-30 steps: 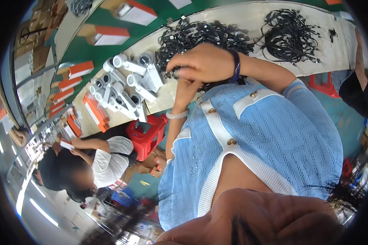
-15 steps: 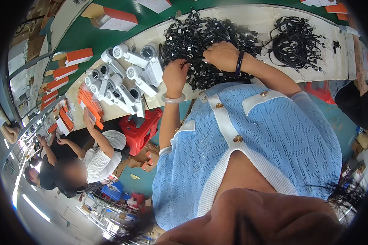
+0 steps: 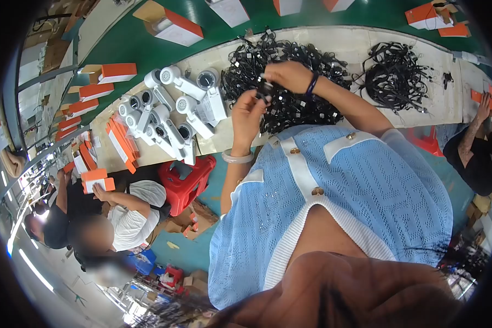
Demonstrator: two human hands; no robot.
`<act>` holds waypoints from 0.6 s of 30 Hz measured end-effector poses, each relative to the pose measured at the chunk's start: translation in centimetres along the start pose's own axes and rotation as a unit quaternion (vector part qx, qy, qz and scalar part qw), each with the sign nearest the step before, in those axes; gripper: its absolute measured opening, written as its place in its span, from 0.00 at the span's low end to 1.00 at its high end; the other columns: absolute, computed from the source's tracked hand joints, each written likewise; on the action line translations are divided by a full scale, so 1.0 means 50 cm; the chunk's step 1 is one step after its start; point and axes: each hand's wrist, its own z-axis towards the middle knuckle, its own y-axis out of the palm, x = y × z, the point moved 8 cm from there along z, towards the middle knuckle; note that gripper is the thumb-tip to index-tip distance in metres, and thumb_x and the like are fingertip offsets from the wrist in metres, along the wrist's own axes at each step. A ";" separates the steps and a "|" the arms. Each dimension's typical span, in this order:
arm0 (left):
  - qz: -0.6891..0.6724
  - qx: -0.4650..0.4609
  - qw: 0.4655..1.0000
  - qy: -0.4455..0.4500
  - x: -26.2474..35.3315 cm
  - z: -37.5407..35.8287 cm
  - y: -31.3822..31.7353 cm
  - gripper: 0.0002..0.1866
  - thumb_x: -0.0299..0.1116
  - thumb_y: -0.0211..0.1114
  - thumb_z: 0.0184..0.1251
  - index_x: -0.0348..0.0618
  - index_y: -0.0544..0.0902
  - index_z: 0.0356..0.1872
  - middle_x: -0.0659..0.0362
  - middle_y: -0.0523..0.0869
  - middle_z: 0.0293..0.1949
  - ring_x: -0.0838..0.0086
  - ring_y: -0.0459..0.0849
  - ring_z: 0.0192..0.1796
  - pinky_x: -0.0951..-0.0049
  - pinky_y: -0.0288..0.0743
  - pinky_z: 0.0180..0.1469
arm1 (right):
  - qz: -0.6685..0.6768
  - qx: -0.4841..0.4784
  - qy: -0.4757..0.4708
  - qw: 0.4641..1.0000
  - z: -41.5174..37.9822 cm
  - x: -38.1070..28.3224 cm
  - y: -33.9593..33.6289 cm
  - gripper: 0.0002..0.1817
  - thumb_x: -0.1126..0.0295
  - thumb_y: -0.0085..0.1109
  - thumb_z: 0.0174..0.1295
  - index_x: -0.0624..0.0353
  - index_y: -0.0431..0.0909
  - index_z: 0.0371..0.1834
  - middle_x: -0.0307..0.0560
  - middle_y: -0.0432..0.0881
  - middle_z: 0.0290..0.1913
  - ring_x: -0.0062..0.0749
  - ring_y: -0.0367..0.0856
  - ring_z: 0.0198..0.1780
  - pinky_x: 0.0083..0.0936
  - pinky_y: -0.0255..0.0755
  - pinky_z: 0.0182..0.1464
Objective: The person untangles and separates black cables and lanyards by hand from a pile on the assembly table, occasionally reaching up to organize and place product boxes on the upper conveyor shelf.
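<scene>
Head view over a bench (image 3: 339, 35). Left hand (image 3: 247, 116), white bangle at the wrist, raised just in front of the cable pile (image 3: 295, 104), fingers closed on a small black cable (image 3: 265, 90). Right hand (image 3: 287, 74), dark band at the wrist, above the pile's near edge, fingertips pinching the same cable from the other side. Cable lifted clear of the pile, held between both hands; its exact form too small to tell. Left of the pile, a cluster of white devices (image 3: 175, 109), probably hair dryers; further left and beyond, orange boxes (image 3: 117, 71). Right of the pile, well apart, a smaller bundle (image 3: 396, 76) of black cables. Judged early to midway: one cable in hand, the pile large and tangled, most cables untouched. Below and left of the pile, a seated co-worker (image 3: 131, 210) handling a box.
</scene>
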 end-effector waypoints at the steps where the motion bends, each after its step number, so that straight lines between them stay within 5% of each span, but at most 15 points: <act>1: -0.098 0.034 0.993 -0.051 -0.004 0.005 -0.005 0.09 0.21 0.68 0.55 0.40 0.82 0.38 0.58 0.81 0.29 0.74 0.80 0.29 0.79 0.73 0.30 | -0.047 -0.016 -0.014 0.999 -0.012 -0.012 0.020 0.10 0.59 0.50 0.67 0.52 0.76 0.36 0.48 0.81 0.29 0.49 0.82 0.34 0.43 0.74 0.34; 2: -0.118 0.088 0.989 -0.003 0.045 0.012 -0.014 0.09 0.20 0.66 0.58 0.39 0.81 0.39 0.62 0.81 0.27 0.78 0.78 0.28 0.79 0.72 0.30 | -0.094 -0.056 -0.064 0.992 -0.030 -0.051 0.032 0.07 0.62 0.52 0.64 0.51 0.76 0.35 0.47 0.81 0.30 0.48 0.82 0.35 0.41 0.74 0.34; 5: 0.192 0.101 0.972 0.086 0.048 0.032 -0.039 0.08 0.19 0.64 0.59 0.40 0.80 0.39 0.64 0.82 0.29 0.81 0.78 0.29 0.80 0.72 0.31 | -0.150 -0.071 -0.181 0.969 -0.077 -0.142 0.022 0.03 0.68 0.57 0.58 0.51 0.76 0.33 0.45 0.81 0.31 0.45 0.83 0.35 0.38 0.74 0.34; 6: 0.287 0.038 0.950 0.118 0.057 0.026 -0.018 0.08 0.18 0.62 0.61 0.40 0.80 0.40 0.66 0.82 0.30 0.82 0.77 0.29 0.80 0.72 0.33 | -0.136 -0.062 -0.183 0.972 -0.072 -0.142 0.003 0.06 0.67 0.58 0.59 0.53 0.78 0.38 0.46 0.82 0.33 0.44 0.83 0.35 0.36 0.75 0.35; 9: -0.030 -0.200 0.979 -0.033 -0.014 0.019 0.043 0.08 0.18 0.61 0.62 0.40 0.80 0.40 0.64 0.82 0.31 0.81 0.78 0.29 0.81 0.73 0.33 | -0.009 0.085 -0.164 0.983 -0.063 -0.111 -0.089 0.11 0.68 0.60 0.59 0.57 0.78 0.44 0.48 0.83 0.36 0.38 0.83 0.34 0.32 0.75 0.35; 10: -0.137 -0.204 0.966 -0.084 0.020 0.014 0.059 0.08 0.18 0.61 0.62 0.39 0.79 0.41 0.63 0.83 0.32 0.81 0.79 0.31 0.82 0.73 0.34 | 0.135 0.017 -0.021 0.990 -0.059 -0.074 -0.090 0.13 0.68 0.58 0.64 0.62 0.77 0.49 0.47 0.84 0.38 0.31 0.85 0.35 0.28 0.76 0.35; 13: -0.272 -0.049 0.960 -0.046 0.058 0.047 0.072 0.08 0.20 0.61 0.64 0.40 0.78 0.42 0.62 0.83 0.33 0.83 0.79 0.30 0.83 0.74 0.33 | 0.424 0.047 0.081 0.901 -0.079 -0.034 -0.038 0.12 0.69 0.52 0.69 0.64 0.74 0.51 0.46 0.84 0.40 0.29 0.85 0.39 0.28 0.79 0.38; 14: -0.166 0.015 0.986 -0.010 0.061 0.057 0.066 0.07 0.20 0.62 0.62 0.40 0.79 0.40 0.58 0.83 0.36 0.74 0.81 0.34 0.76 0.76 0.37 | 0.495 0.035 0.056 0.867 -0.083 -0.050 -0.035 0.13 0.67 0.50 0.72 0.63 0.73 0.52 0.46 0.83 0.43 0.31 0.84 0.42 0.28 0.81 0.42; 15: 0.015 0.058 0.991 0.122 0.106 0.058 0.063 0.07 0.20 0.62 0.61 0.40 0.79 0.40 0.56 0.83 0.38 0.70 0.81 0.37 0.73 0.75 0.39 | 0.592 0.046 0.080 0.801 -0.085 -0.048 -0.032 0.12 0.67 0.49 0.72 0.62 0.72 0.52 0.47 0.82 0.43 0.31 0.84 0.43 0.28 0.81 0.43; 17: 0.362 0.137 0.848 0.363 0.200 0.019 0.105 0.08 0.21 0.63 0.58 0.41 0.80 0.39 0.53 0.82 0.42 0.62 0.80 0.42 0.66 0.75 0.44 | 0.758 0.060 0.123 0.637 -0.088 -0.047 -0.021 0.11 0.67 0.49 0.72 0.62 0.72 0.51 0.48 0.82 0.44 0.32 0.84 0.44 0.26 0.81 0.44; 18: 0.337 0.099 0.862 0.365 0.199 0.017 0.126 0.09 0.23 0.64 0.55 0.40 0.81 0.38 0.52 0.80 0.45 0.55 0.77 0.47 0.61 0.72 0.49 | 0.726 0.090 0.116 0.672 -0.087 -0.036 -0.033 0.11 0.65 0.49 0.72 0.61 0.73 0.48 0.47 0.82 0.43 0.33 0.85 0.44 0.26 0.82 0.43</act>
